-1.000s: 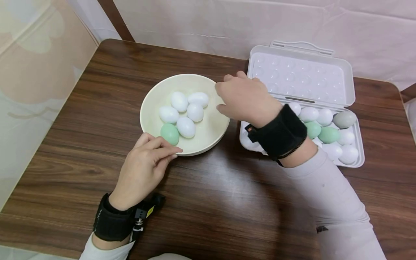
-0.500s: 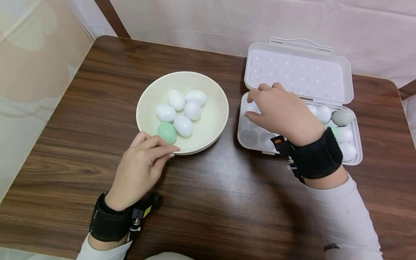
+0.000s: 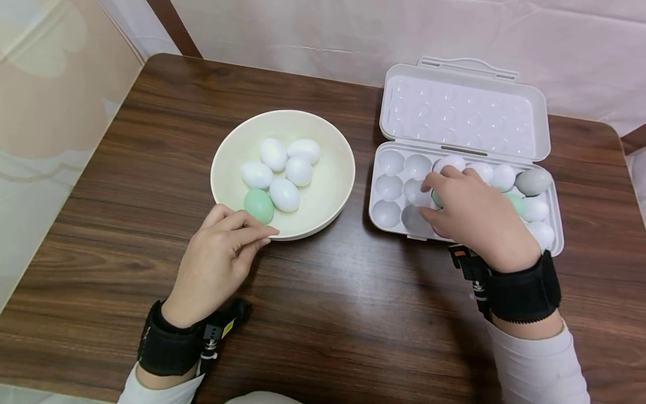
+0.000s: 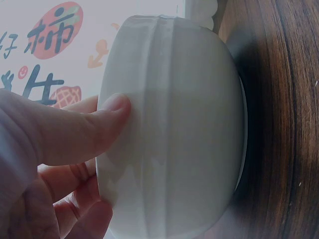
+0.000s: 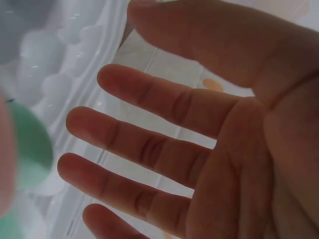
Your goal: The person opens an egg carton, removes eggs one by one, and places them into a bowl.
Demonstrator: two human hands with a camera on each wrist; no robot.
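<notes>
Head view, item list. Cream bowl (image 3: 330, 193) holds five white eggs (image 3: 285, 194) and one green egg (image 3: 259, 205). Egg tray (image 3: 550, 193), lid open: six cups at its left end bare, remaining cups filled or hidden under the hand. By this judgement, the work is partly done, with many eggs left in the tray.

Right hand (image 3: 476, 216): palm down over the tray's middle, fingers (image 5: 149, 144) nearly straight and slightly spread, gripping nothing; a green egg (image 5: 27, 144) lies just past the fingertips.

Left hand (image 3: 217, 264): resting on the wooden table (image 3: 353, 314), straight fingers together, pressed against the bowl's near rim.
</notes>
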